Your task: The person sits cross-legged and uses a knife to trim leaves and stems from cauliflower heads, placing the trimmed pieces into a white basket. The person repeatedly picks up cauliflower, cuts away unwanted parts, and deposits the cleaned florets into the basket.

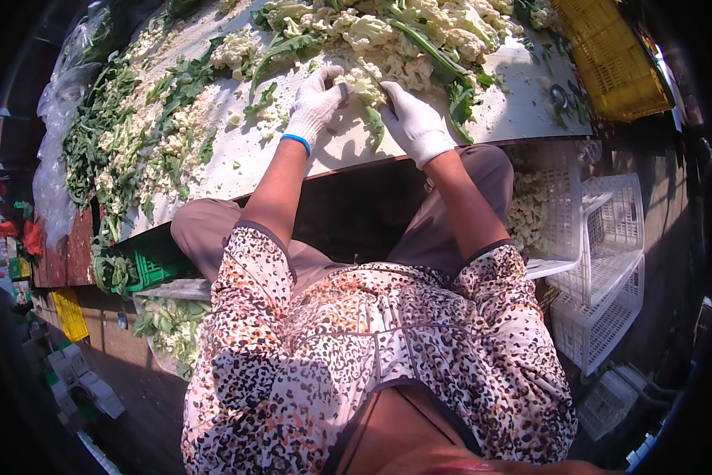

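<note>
In my left hand (317, 104), which wears a white knit glove with a blue cuff, I hold a cauliflower piece (363, 86) by its left side. My right hand (415, 124), also gloved in white, is closed at the right side of that piece. A thin dark object (382, 90) shows at its fingers; whether it is a knife blade cannot be made out. A green leaf (374, 127) hangs below the piece. Both hands are over the near edge of a white tabletop (332, 151). Just beyond them lies a heap of cauliflower (403, 38).
Leaf and floret trimmings (154, 136) cover the table's left side, beside clear plastic sheeting (62, 142). A yellow crate (614, 59) stands at the far right. White crates (605, 237) are stacked right of my knee. At lower left, a container holds cauliflower (175, 326).
</note>
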Demonstrator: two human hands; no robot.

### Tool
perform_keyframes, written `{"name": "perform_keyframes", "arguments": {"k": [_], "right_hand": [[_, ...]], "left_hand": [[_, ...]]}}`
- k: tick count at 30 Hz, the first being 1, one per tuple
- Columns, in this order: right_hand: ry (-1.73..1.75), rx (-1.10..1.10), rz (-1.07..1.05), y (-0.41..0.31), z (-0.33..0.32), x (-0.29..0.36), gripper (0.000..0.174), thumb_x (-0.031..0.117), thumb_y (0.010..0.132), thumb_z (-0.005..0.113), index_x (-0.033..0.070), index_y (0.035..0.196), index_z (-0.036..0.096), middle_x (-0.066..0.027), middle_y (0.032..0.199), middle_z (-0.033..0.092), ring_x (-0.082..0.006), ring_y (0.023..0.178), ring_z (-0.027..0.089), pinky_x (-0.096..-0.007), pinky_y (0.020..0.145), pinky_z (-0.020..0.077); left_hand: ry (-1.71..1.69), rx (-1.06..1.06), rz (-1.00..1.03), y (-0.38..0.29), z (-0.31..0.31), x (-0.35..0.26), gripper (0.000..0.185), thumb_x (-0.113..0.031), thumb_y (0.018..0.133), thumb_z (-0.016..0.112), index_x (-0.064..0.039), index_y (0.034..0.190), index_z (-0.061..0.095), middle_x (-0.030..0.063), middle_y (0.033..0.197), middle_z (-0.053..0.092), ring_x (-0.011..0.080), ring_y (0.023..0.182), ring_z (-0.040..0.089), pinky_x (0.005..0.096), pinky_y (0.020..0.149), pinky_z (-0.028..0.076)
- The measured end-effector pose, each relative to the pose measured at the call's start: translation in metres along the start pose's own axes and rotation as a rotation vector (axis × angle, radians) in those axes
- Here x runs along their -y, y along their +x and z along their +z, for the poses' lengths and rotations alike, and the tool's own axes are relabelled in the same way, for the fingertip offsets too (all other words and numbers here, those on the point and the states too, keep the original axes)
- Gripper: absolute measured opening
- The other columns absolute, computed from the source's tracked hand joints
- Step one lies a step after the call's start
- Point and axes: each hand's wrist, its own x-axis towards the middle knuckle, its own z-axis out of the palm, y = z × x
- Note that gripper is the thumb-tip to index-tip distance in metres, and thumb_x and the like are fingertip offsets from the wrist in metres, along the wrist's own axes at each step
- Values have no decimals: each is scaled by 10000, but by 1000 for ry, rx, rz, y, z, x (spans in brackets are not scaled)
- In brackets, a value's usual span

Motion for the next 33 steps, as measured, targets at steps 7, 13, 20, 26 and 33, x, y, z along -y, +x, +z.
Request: {"name": "perform_keyframes", "arguments": {"k": [7,13,20,26,33], "right_hand": [[-163,44,-28,-15,2,-18,182,241,970,522,147,1125,528,-157,931,682,-391,820,673,-517,708,526],[-233,3,3,-13,10,-28,136,231,968,544,133,1060,526,-174,848,671,-406,764,649,-520,651,504],[-199,89,32,0,16,-55,183,255,973,502,121,1096,514,-224,821,668,-440,804,647,-539,698,497],[-155,275,200,13,22,-37,258,222,946,477,88,1163,513,-270,1001,670,-466,965,633,-535,826,487],[472,251,294,13,26,-57,323,218,906,636,25,1153,558,-105,806,640,-202,632,633,-348,558,501]], "left_hand": [[-237,-14,-44,0,12,-13,404,-87,893,693,38,1255,565,94,1039,653,162,862,654,301,755,581],[-89,-77,-43,11,23,-19,447,-108,853,748,60,1229,574,107,1044,656,172,862,663,302,735,587],[-55,-57,-75,19,30,-23,468,-120,842,769,40,1234,572,108,1052,658,171,884,670,295,724,595],[-158,-51,-86,17,16,-4,341,-86,894,706,-11,1201,578,101,1039,654,184,844,662,348,764,589],[-733,-67,-149,10,13,27,335,15,932,592,-17,1256,516,146,1098,639,254,905,674,440,786,620]]}}
